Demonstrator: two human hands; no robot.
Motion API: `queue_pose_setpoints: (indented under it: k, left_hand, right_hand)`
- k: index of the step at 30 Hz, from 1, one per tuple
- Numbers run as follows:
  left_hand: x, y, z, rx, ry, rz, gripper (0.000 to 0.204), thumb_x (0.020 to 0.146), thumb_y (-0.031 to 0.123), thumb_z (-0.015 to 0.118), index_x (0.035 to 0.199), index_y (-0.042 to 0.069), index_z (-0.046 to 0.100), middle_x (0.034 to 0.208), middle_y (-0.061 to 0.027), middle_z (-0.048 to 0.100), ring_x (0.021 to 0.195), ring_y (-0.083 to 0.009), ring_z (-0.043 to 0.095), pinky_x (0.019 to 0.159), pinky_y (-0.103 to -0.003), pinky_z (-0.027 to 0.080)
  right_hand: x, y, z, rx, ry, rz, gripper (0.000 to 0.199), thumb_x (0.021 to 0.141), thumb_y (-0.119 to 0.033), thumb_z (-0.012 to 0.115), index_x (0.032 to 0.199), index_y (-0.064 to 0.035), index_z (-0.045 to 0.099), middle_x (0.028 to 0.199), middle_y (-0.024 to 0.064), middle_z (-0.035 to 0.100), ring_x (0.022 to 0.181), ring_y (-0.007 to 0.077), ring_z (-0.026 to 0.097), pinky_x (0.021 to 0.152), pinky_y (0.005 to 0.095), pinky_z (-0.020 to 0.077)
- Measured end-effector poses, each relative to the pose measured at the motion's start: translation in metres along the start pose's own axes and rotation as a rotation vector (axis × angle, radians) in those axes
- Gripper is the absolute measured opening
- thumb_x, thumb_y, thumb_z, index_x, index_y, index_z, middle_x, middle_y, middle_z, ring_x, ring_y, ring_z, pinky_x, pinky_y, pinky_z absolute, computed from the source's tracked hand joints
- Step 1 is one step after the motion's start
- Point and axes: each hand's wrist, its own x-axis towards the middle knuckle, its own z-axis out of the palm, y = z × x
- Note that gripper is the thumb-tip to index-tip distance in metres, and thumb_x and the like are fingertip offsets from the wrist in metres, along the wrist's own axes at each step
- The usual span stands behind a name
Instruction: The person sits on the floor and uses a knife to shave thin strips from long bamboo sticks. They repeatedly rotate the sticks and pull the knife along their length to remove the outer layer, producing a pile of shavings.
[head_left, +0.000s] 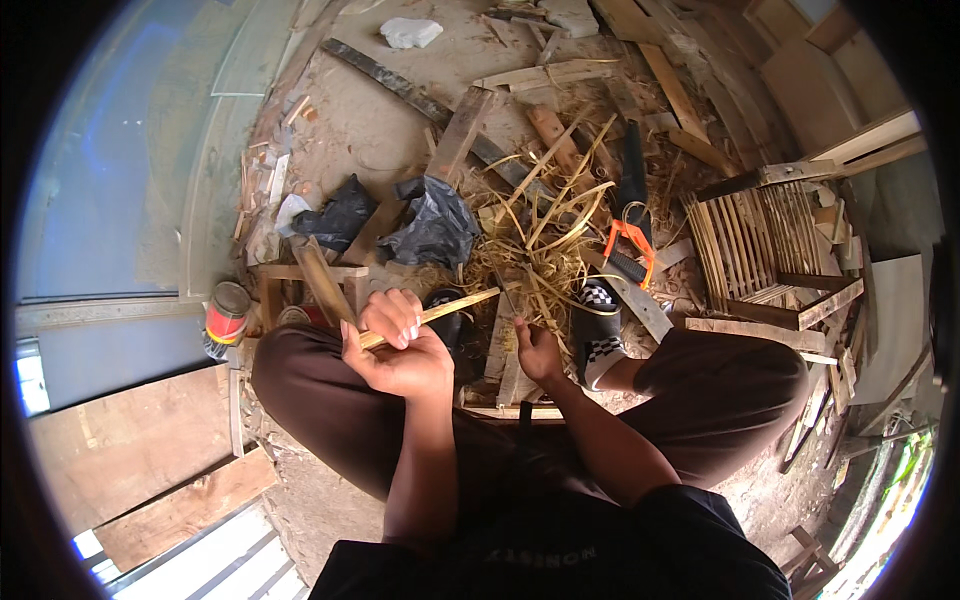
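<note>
My left hand (400,345) is closed around a pale strip of split wood or bamboo (455,304), which slants up to the right between my knees. My right hand (541,353) is wrapped round the handle of what looks like a knife; its thin dark blade (503,291) points away from me and meets or lies very close to the strip's far end. The knife's handle is mostly hidden in my fingers. Beneath and beyond both hands spreads a heap of curled shavings (545,225).
Beside my right foot lies a tool with an orange handle (630,245) and a long black part, perhaps a handsaw. A slatted wooden frame (745,245) stands at right. Black plastic (432,225), loose boards (462,132) and a red-labelled can (227,315) lie around.
</note>
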Motion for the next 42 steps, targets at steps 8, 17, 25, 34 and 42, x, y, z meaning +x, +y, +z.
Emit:
queue_pose_setpoints:
  k: [8,17,25,34,42]
  left_hand:
    - [0.004,0.009,0.004,0.070,-0.064,-0.031,0.049,0.106,0.032,0.035,0.062,0.011,0.039,0.057,-0.0046,0.040,0.050,-0.0142,0.040,0.054,-0.029,0.035]
    - [-0.003,0.002,0.019,-0.130,-0.059,-0.265,0.061,0.109,0.032,0.029,0.050,0.015,0.034,0.046,0.0008,0.031,0.040,-0.0097,0.021,0.047,-0.025,0.027]
    - [0.007,0.005,0.025,-0.029,0.083,-0.245,0.063,0.109,0.028,0.034,0.048,0.016,0.031,0.044,0.0015,0.030,0.036,-0.0101,0.020,0.045,-0.024,0.026]
    - [-0.008,-0.004,0.038,-0.024,0.010,-0.246,0.064,0.110,0.027,0.033,0.047,0.017,0.031,0.043,0.0004,0.031,0.035,-0.0107,0.022,0.045,-0.024,0.027]
    - [-0.008,-0.006,0.038,-0.052,0.024,-0.236,0.062,0.109,0.027,0.032,0.048,0.016,0.032,0.044,0.0013,0.031,0.037,-0.0094,0.021,0.045,-0.024,0.024]
  right_hand:
    - [-0.014,-0.019,0.009,0.302,-0.026,-0.150,0.053,0.106,-0.044,0.039,0.090,0.0027,0.058,0.064,0.0106,0.052,0.058,0.0220,0.046,0.058,0.0393,0.0402]
    - [-0.030,-0.083,-0.016,0.372,-0.058,-0.217,0.042,0.107,-0.034,0.042,0.088,0.0015,0.054,0.064,0.0102,0.050,0.058,0.0193,0.046,0.055,0.0352,0.0387]
    - [-0.028,-0.060,-0.015,0.199,-0.076,-0.230,0.037,0.105,-0.030,0.045,0.092,0.0024,0.058,0.072,0.0280,0.057,0.068,0.0474,0.057,0.062,0.0474,0.0448]
    - [-0.032,-0.066,-0.019,0.287,-0.035,-0.165,0.040,0.105,-0.035,0.047,0.095,0.0015,0.061,0.069,0.0263,0.059,0.065,0.0449,0.062,0.061,0.0470,0.0456]
    - [-0.041,-0.093,-0.027,0.243,-0.011,-0.251,0.046,0.105,-0.041,0.045,0.098,0.0011,0.062,0.071,0.0249,0.062,0.065,0.0391,0.063,0.067,0.0464,0.0491]
